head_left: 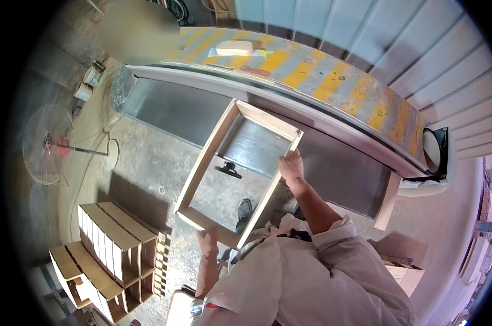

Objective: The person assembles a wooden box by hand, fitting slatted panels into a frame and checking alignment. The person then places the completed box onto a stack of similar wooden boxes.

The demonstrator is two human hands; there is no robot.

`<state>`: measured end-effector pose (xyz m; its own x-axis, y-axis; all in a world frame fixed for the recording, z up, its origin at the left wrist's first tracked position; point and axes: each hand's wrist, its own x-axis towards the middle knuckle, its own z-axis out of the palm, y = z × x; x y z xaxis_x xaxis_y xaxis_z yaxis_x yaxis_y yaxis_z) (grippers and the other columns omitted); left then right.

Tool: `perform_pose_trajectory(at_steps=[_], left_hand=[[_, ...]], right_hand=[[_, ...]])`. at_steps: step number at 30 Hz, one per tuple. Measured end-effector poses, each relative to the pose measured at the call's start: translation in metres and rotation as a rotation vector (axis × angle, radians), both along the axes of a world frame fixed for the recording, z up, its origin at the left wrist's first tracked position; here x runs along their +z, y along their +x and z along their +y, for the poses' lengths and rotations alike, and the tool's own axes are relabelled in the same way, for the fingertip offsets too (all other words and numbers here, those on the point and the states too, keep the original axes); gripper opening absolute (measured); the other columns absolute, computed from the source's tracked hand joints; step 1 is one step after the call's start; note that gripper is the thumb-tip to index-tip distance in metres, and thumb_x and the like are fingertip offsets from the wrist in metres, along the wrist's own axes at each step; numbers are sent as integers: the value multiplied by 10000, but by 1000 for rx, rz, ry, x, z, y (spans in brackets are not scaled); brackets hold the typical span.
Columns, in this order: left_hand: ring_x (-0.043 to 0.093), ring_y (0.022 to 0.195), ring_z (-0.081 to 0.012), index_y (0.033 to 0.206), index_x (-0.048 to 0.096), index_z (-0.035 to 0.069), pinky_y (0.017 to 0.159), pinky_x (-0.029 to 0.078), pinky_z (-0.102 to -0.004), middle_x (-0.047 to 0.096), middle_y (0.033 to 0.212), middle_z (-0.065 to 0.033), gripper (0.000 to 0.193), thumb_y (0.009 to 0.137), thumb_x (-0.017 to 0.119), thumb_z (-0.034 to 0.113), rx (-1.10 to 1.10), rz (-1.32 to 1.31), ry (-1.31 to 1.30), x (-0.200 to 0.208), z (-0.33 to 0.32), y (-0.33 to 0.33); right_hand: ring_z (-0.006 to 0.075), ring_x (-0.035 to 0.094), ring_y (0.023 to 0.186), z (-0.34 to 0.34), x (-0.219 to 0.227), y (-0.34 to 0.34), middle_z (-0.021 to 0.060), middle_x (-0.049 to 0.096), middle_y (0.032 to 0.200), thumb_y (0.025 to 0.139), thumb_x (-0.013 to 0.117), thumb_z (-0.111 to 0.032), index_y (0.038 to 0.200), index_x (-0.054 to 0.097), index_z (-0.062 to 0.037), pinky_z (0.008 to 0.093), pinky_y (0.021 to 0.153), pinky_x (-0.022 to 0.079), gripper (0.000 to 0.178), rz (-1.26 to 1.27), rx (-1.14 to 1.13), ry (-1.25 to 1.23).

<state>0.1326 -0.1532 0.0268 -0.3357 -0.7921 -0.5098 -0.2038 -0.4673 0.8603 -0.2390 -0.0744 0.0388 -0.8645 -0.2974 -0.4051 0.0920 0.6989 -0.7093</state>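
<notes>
Both my hands are closed on an open rectangular wooden frame (198, 165), pale and bottomless like a drawer box. My right hand (292, 165) grips its right long side near the far corner. Lower down, my left hand (207, 239) holds the near short side, its fingers partly hidden by the wood. The frame's far end lies over the grey metal table (167, 106) of a long machine, and its near end reaches back toward my body. Through the frame show the table's edge, a black handwheel (228, 170) and my shoe.
A yellow-striped machine top (333, 81) runs behind the table, with a pale block (234, 48) on it. Stacked wooden boxes (115, 233) stand on a pallet at lower left. A pedestal fan (49, 144) is at far left. A wooden board (388, 201) lies at the table's right end.
</notes>
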Motion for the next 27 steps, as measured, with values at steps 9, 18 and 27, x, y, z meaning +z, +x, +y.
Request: perform_pose_trajectory(at_steps=[9, 18, 27], left_hand=[[554, 685, -148, 853, 607, -16, 604, 439, -299, 582, 746, -46, 173, 745, 640, 115, 149, -114, 4, 6, 123, -63], [586, 776, -178, 1001, 559, -40, 654, 476, -329, 604, 863, -100, 340, 733, 677, 133, 158, -172, 56, 17, 185, -102], [575, 756, -153, 991, 578, -7, 655, 463, -300, 602, 833, -64, 290, 751, 639, 145, 103, -142, -78, -11, 204, -109]], right_hand=[[456, 599, 1027, 100, 7, -49, 290, 628, 1064, 804, 534, -201, 1288, 375, 6, 496, 898, 466, 551, -37, -23, -1], [393, 636, 962, 144, 1, -65, 222, 657, 971, 836, 547, -170, 1422, 178, 36, 467, 842, 497, 723, 47, 2, -4], [446, 559, 1119, 161, 4, -81, 294, 534, 1261, 838, 511, -166, 1461, 163, 1, 479, 946, 448, 733, 12, -58, -40]])
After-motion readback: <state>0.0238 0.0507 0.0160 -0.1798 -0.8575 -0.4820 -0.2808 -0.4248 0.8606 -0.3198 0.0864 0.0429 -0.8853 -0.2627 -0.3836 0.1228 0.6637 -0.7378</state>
